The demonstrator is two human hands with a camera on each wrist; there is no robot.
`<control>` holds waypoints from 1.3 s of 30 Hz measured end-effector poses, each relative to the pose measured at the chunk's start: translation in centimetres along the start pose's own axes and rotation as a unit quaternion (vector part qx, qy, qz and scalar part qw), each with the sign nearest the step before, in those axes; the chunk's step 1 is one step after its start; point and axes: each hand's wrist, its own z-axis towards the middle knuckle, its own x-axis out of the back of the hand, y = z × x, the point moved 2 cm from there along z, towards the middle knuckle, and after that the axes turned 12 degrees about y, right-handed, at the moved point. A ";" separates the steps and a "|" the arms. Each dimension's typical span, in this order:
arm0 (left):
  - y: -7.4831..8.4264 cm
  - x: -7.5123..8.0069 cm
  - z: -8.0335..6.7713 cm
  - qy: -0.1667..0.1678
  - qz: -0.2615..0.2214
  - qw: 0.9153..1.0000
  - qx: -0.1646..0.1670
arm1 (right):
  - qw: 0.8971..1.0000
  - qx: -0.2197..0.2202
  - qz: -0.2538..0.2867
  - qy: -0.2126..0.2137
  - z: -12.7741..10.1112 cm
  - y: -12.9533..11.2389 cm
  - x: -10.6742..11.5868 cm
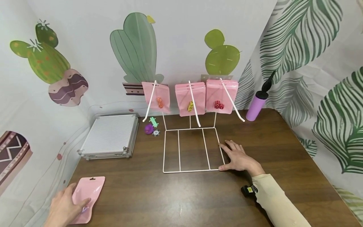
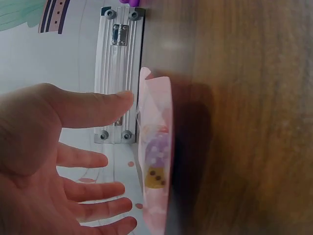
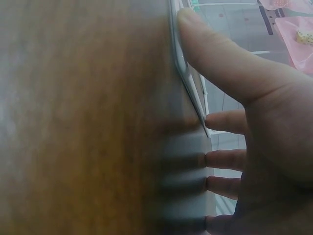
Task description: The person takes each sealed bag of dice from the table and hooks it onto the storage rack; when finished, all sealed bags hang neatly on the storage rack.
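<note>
Taking the white wire rack (image 1: 190, 149) as the landmark, the left hand (image 1: 63, 208) lies well to its left, at the near edge of the wooden table (image 1: 283, 151). Its fingers are spread and fairly straight, resting on the near end of a pink pouch (image 1: 86, 197) that lies flat on the table. In the left wrist view the pouch holds small pieces, one purple and one yellowish, though the blur makes them hard to name.

Behind the pouch, still left of the rack, sits a flat ribbed silver case (image 1: 109, 137). Between the case and the rack lie a few small trinkets (image 1: 151, 126): a green one, a purple one and a dark disc.

Three groups of pink bags (image 1: 190, 97) hang on the rack's prongs, holding an orange, a yellow and red dice.

The right hand (image 1: 239, 157) lies flat at the rack's right near corner, fingers extended and relaxed, thumb touching the base wire. A purple bottle (image 1: 255, 107) stands right of the rack, near the backdrop.
</note>
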 end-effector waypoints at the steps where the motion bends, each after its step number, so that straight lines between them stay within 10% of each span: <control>1: 0.0 0.0 0.0 -0.004 0.002 1.000 0.002 | 1.000 0.000 0.000 0.000 0.0 0.0 0.0; 19: -0.8 -0.7 -0.3 -0.108 0.014 0.991 0.073 | 1.000 0.001 0.000 0.000 -0.1 -0.1 -0.1; 39: -0.2 -0.6 -1.2 -0.027 -0.025 0.996 0.086 | 1.000 -0.002 0.001 0.000 -0.1 -0.1 0.0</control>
